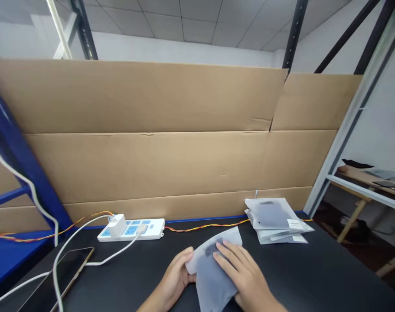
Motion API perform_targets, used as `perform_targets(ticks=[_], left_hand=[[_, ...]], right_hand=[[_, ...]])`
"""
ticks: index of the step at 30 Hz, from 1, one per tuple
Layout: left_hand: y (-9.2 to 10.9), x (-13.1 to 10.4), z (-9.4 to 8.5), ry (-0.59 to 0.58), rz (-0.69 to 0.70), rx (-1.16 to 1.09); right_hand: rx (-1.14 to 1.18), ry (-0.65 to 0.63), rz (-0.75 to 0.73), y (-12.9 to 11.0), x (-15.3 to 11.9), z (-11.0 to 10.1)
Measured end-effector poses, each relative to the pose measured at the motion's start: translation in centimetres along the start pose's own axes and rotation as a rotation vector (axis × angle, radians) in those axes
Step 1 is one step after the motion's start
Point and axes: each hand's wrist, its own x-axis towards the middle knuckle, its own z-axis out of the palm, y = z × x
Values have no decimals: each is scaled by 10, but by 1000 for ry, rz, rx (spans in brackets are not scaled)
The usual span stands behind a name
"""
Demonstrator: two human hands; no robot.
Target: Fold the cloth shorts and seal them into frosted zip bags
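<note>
A frosted bag (pixel 213 279) is held over the black table (pixel 142 279), between the hands; its left edge is pinched by the left hand (pixel 176 277); its face is covered on the right by the right hand's (pixel 244 275) fingers, whose grip cannot be told; similar bags (pixel 272 214) are stacked beyond, to the right

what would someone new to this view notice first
Probably the left hand and right hand on a frosted bag, at bottom center. Behind them, a cardboard wall spans most of the view. Next come the white power strip left of center and the stack of bags at right, both on the black tabletop.
</note>
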Motion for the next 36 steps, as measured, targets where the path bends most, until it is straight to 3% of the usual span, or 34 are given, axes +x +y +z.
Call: perform_targets(ticks=[2, 6, 9, 11, 13, 18, 25, 30, 33, 36], left_hand=[[1, -1, -2, -89, -1, -50], [3, 1, -11, -61, 73, 122], [5, 6, -16, -11, 120, 302], [6, 8, -17, 8, 144, 372], [7, 9, -17, 13, 147, 395], [6, 8, -16, 3, 144, 404], [0, 17, -21, 4, 144, 411], [-2, 14, -22, 0, 181, 530], [0, 11, -17, -15, 228, 736], [6, 14, -12, -37, 392, 1052]], right_hand=[[-119, 135, -11, 32, 6, -27], [-345, 303, 264, 128, 2, -96], [-384, 99, 343, 185, -15, -114], [-302, -94, 376, 205, -26, -108], [-231, -144, 436, 216, -29, -96], [-236, -8, 582, 228, -9, -77], [-194, -82, 490, 208, 7, -46], [-196, 29, 491, 201, 11, -45], [-219, 167, 483, 179, 13, -52], [-199, 207, 376, 130, 16, -42]])
